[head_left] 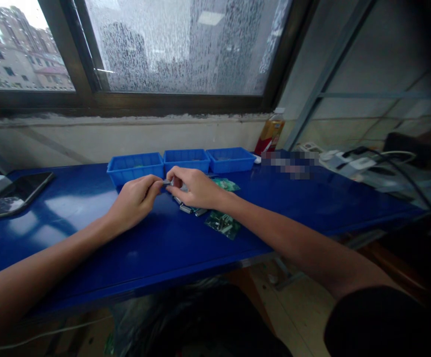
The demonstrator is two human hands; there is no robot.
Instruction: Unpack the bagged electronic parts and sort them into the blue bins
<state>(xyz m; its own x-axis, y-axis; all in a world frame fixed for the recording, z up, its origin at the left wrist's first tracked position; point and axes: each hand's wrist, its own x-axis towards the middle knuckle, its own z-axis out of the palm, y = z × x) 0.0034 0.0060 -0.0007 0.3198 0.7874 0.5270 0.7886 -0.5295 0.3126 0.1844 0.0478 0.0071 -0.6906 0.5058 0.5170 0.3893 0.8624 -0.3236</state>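
In front of the middle blue bin, the fingers of the left hand and right hand pinch a small metallic piece; blue desk beneath, droplet-covered window behind the bin.

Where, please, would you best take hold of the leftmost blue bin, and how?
Probably pinch the leftmost blue bin by its left rim, coming from the left: its open top exposes that edge, and the middle bin crowds its right.

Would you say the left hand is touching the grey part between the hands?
Touching: the head view shows the left hand pinching the grey part at one end.
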